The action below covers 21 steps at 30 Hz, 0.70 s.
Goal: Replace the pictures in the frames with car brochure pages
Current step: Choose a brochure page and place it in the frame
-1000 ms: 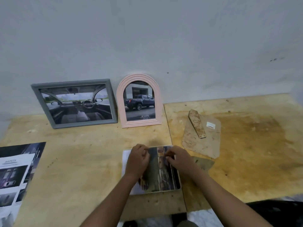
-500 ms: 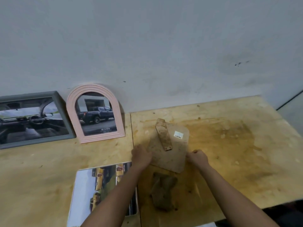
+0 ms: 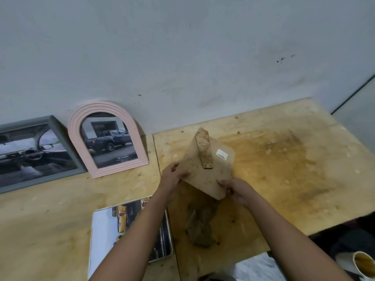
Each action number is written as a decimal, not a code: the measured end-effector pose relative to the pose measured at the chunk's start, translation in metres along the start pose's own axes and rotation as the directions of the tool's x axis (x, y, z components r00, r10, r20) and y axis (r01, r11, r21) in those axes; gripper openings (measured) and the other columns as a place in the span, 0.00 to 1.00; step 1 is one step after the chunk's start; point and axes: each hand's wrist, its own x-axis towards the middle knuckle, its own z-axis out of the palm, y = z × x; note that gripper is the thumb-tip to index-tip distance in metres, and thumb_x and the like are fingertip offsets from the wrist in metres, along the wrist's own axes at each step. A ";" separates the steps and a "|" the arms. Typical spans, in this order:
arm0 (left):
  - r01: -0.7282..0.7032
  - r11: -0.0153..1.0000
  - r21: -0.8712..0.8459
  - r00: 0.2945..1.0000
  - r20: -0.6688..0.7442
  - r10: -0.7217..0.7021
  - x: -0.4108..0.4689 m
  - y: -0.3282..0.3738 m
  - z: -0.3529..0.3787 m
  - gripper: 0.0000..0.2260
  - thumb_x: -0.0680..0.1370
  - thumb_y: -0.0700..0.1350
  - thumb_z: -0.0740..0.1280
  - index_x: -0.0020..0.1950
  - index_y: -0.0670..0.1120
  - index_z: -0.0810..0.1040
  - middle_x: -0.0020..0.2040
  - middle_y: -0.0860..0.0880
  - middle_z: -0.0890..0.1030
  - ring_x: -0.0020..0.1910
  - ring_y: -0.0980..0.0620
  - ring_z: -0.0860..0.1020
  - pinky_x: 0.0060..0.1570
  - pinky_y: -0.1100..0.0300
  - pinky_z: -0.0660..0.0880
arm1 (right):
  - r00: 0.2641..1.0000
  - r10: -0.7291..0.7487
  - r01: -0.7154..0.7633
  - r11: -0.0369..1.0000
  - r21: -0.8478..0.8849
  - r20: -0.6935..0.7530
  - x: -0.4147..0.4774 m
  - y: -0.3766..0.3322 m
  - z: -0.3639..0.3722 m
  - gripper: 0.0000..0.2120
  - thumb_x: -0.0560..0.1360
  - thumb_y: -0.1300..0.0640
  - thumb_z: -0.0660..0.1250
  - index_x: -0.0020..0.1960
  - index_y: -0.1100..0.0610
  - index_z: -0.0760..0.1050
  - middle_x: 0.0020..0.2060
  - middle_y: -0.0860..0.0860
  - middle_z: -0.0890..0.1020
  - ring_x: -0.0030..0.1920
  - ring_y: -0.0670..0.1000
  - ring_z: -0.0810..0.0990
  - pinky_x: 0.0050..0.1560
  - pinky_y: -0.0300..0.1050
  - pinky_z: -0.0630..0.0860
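Observation:
A brown frame backing board (image 3: 209,173) with a stand leg and a white sticker is lifted off the wooden table (image 3: 284,169). My left hand (image 3: 172,177) grips its left edge and my right hand (image 3: 235,189) grips its lower right corner. A white frame (image 3: 95,236) lies flat at the front with a brochure page of yellow cars in it, partly hidden by my left forearm. Against the wall lean a pink arched frame (image 3: 107,138) with a dark pickup picture and a grey frame (image 3: 36,153) with a car interior picture.
A crumpled brown scrap (image 3: 199,228) lies on the table below the board. A cup (image 3: 363,264) shows at the bottom right corner, past the table's front edge. The wall runs close behind the frames.
Both hands left the white frame and moved right to the backing board. They have taken hold of it and raised it off the table. The view swung right.

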 end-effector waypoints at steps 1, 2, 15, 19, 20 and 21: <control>-0.019 0.992 -0.122 0.999 0.028 0.023 -0.006 0.001 -0.002 0.15 0.73 0.36 0.68 0.59 0.41 0.74 0.56 0.42 0.77 0.53 0.46 0.77 0.50 0.54 0.77 | 0.996 -0.053 0.048 0.997 0.064 0.068 -0.007 0.001 0.003 0.13 0.71 0.66 0.69 0.54 0.61 0.73 0.53 0.55 0.79 0.54 0.55 0.77 0.45 0.43 0.73; -0.030 0.973 -0.227 0.998 0.048 0.042 -0.011 0.000 -0.005 0.17 0.73 0.35 0.68 0.61 0.41 0.73 0.57 0.41 0.77 0.55 0.45 0.77 0.53 0.51 0.77 | 0.984 -0.116 0.102 0.989 0.104 0.135 -0.015 0.003 0.008 0.16 0.71 0.67 0.69 0.57 0.60 0.73 0.53 0.54 0.80 0.55 0.55 0.77 0.47 0.43 0.76; -0.092 0.982 -0.165 0.974 -0.221 0.054 -0.071 -0.011 -0.142 0.16 0.75 0.50 0.69 0.57 0.43 0.74 0.49 0.46 0.81 0.44 0.50 0.80 0.35 0.60 0.75 | 0.955 -0.257 0.213 0.943 0.257 0.150 -0.082 0.044 0.075 0.15 0.75 0.66 0.61 0.61 0.58 0.69 0.47 0.57 0.79 0.43 0.54 0.80 0.30 0.41 0.78; -0.082 0.991 -0.108 0.959 -0.280 0.049 -0.086 -0.043 -0.187 0.18 0.73 0.50 0.71 0.53 0.36 0.77 0.50 0.38 0.81 0.45 0.45 0.80 0.39 0.57 0.75 | 0.968 -0.212 0.205 0.977 0.061 0.132 -0.093 0.072 0.101 0.15 0.73 0.68 0.65 0.58 0.58 0.71 0.45 0.59 0.80 0.41 0.54 0.80 0.31 0.44 0.77; -0.067 0.991 -0.114 0.953 -0.303 0.029 -0.088 -0.053 -0.195 0.17 0.73 0.48 0.71 0.53 0.36 0.77 0.52 0.37 0.81 0.47 0.45 0.80 0.40 0.57 0.75 | 0.974 -0.200 0.195 0.979 0.059 0.106 -0.091 0.079 0.103 0.15 0.72 0.69 0.65 0.57 0.59 0.71 0.46 0.59 0.80 0.42 0.55 0.81 0.35 0.46 0.77; -0.055 0.990 -0.128 0.946 -0.324 0.011 -0.094 -0.063 -0.202 0.16 0.74 0.46 0.70 0.55 0.36 0.76 0.53 0.37 0.80 0.48 0.45 0.79 0.42 0.57 0.75 | 0.977 -0.192 0.188 0.981 0.048 0.095 -0.090 0.087 0.108 0.14 0.72 0.69 0.66 0.56 0.59 0.72 0.47 0.59 0.80 0.44 0.56 0.81 0.40 0.49 0.78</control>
